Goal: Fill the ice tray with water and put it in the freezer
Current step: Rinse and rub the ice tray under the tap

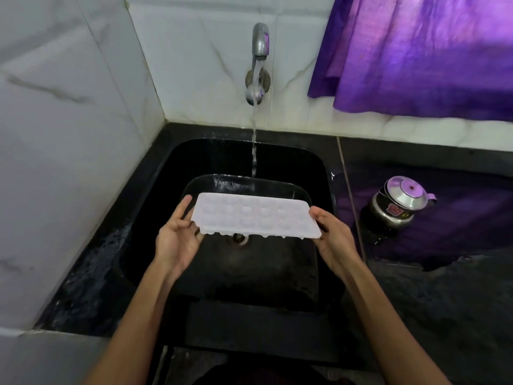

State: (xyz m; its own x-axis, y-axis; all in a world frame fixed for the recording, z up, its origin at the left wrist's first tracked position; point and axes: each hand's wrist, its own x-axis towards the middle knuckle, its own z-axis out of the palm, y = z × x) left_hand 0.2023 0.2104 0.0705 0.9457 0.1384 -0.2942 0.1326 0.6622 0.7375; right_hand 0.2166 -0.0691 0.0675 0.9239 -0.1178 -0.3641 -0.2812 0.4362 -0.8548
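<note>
A white plastic ice tray (254, 215) with several small cups hangs level over the black sink (155, 190). My left hand (177, 240) grips its left end and my right hand (334, 240) grips its right end. A metal tap (258, 59) on the tiled back wall is running. Its thin water stream (254, 151) falls just behind the tray's far edge into the sink. The drain (240, 238) shows below the tray's near edge.
A small steel kettle (397, 204) stands on the dark counter (444, 287) to the right of the sink. A purple curtain (422, 51) hangs at the upper right. White marble tiles (63, 162) wall in the left side.
</note>
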